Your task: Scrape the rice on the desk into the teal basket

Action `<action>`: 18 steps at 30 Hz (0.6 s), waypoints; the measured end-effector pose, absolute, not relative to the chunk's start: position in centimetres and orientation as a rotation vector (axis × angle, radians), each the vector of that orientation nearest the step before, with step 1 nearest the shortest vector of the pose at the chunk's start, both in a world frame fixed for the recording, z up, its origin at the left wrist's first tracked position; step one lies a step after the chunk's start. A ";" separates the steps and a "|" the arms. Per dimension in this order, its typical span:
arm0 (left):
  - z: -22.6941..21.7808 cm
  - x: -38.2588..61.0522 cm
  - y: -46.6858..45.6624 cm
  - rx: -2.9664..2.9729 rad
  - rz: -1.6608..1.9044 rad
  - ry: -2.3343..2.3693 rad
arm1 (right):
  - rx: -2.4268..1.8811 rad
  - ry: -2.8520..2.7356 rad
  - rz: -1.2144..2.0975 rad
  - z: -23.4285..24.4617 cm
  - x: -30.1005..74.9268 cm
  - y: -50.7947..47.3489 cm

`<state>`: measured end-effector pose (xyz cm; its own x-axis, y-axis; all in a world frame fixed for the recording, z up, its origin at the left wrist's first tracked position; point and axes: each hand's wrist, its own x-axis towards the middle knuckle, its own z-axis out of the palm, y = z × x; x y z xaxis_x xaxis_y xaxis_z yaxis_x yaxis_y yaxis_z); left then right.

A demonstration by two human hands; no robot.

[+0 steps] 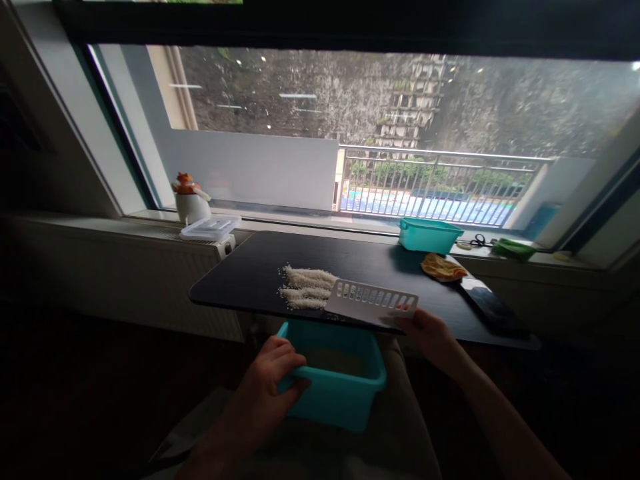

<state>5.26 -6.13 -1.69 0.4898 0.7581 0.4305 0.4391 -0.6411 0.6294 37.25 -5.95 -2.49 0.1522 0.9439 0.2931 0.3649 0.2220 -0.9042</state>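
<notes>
My left hand (278,373) grips the near left rim of a turquoise plastic bin (330,397), which is held just below the table's front edge. Something pale brown covers the bin's floor, too dim to make out. In my right hand (425,332) is a flat white plastic strip with a row of slots (365,308), pinched at its right end. Its left end touches a pile of white rice grains (307,288) on the black tabletop (240,267). The pile has grooves running through it, and stray grains lie around it.
A second turquoise bin (430,237) stands at the table's back right. Near it are a crumpled yellow cloth (443,267) and a dark phone-like slab (493,307). Scissors (477,240) and a green cloth (513,249) lie on the windowsill. A clear plastic lid (210,227) rests at left.
</notes>
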 end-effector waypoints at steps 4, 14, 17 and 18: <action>-1.7 5.1 -6.1 2.287 0.964 1.004 | -1.307 -1.441 0.694 -1.8 36.9 -5.4; -1.8 4.7 -6.0 2.277 0.940 1.020 | -1.280 -1.444 0.815 -1.3 36.8 -4.8; -1.7 4.5 -6.0 2.279 0.917 1.025 | -1.282 -1.422 0.828 -1.4 36.8 -5.2; -1.7 4.5 -6.0 2.281 0.912 1.022 | -1.293 -1.406 0.817 -1.4 37.0 -5.4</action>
